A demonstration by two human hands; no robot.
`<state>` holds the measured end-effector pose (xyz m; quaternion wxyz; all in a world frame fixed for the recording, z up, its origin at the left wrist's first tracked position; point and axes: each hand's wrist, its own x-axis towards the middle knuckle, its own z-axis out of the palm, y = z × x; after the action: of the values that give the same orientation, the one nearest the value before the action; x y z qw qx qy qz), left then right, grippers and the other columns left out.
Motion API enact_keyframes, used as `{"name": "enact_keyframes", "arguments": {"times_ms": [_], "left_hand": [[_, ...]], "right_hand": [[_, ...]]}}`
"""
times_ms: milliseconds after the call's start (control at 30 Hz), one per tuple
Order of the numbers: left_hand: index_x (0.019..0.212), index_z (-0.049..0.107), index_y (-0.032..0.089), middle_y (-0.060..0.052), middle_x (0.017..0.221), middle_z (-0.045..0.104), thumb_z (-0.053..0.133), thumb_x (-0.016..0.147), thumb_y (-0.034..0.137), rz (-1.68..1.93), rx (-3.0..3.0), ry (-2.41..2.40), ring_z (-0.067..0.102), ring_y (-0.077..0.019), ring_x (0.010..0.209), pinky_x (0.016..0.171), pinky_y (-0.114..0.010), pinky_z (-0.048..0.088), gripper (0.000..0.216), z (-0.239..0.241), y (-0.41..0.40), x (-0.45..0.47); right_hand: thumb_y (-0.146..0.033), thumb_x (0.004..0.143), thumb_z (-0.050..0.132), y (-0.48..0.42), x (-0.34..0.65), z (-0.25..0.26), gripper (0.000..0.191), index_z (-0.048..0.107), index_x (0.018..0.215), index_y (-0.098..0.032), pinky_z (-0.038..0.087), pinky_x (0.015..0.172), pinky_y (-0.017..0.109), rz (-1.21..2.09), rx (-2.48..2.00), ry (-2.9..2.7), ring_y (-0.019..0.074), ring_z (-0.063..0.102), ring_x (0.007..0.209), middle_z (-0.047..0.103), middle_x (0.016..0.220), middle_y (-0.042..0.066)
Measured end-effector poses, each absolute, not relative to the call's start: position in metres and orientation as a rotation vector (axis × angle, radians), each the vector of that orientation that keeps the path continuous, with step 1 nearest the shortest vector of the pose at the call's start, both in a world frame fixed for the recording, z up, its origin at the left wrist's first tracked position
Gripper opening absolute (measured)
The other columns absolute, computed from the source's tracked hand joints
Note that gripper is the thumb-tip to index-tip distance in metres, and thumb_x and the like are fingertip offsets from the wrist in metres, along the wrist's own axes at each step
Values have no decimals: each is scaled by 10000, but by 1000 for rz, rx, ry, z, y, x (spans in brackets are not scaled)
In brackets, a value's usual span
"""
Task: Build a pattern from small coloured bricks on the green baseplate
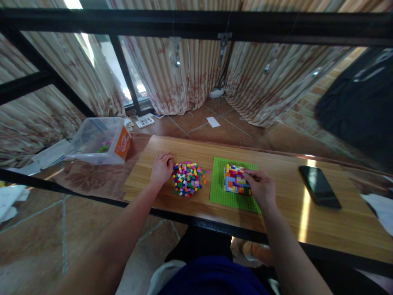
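Note:
On the wooden table, small multicoloured toy bricks lie in a loose pile (186,180). My left hand (162,167) rests at the pile's left edge, its fingers curled in, and I see nothing held in it. Right of the pile lies a green studded baseplate (217,192). A rectangular block of bricks (235,180) in mixed colours stands on it, with a whitish side on the left. Over the right end of this block is my right hand (262,186), thumb and fingers pinched together at its top. Whatever sits between those fingertips is hidden, as is part of the block.
A black phone (319,186) lies on the table's right part. Left of the table, a clear plastic bin (92,139) with an orange label stands on the floor. A black metal bar (196,24) crosses above. Dark fabric (362,106) hangs at the right, and curtains (190,78) behind.

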<state>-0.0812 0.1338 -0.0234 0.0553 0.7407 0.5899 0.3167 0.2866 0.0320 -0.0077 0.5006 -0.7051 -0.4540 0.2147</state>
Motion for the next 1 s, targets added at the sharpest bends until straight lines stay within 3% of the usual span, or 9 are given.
{"name": "enact_keyframes", "arguments": {"times_ms": [333, 733, 1000], "left_hand": [[961, 687, 177, -104, 1055, 684, 482, 859, 168, 938, 2255, 1797, 621, -257, 1027, 984, -421, 498, 230, -22, 133, -81], [957, 690, 184, -100, 1036, 684, 472, 860, 172, 950, 2252, 1789, 620, -257, 1025, 986, -418, 500, 238, -23, 134, -81], [969, 689, 177, -111, 1073, 678, 478, 864, 175, 944, 2261, 1791, 613, -265, 1054, 1003, -424, 492, 236, -23, 133, -81]], "right_hand": [[-520, 809, 635, 26, 282, 4, 351, 770, 806, -196, 532, 749, 380, 330, -1707, -1330, 227, 664, 822, 731, 894, 93], [-519, 796, 656, 27, 281, 2, 336, 764, 783, -201, 529, 738, 367, 332, -1692, -1303, 216, 668, 817, 735, 905, 89], [-547, 771, 661, 31, 284, -6, 429, 765, 927, -161, 525, 706, 352, 470, -1746, -1087, 208, 650, 770, 736, 881, 87]]}}
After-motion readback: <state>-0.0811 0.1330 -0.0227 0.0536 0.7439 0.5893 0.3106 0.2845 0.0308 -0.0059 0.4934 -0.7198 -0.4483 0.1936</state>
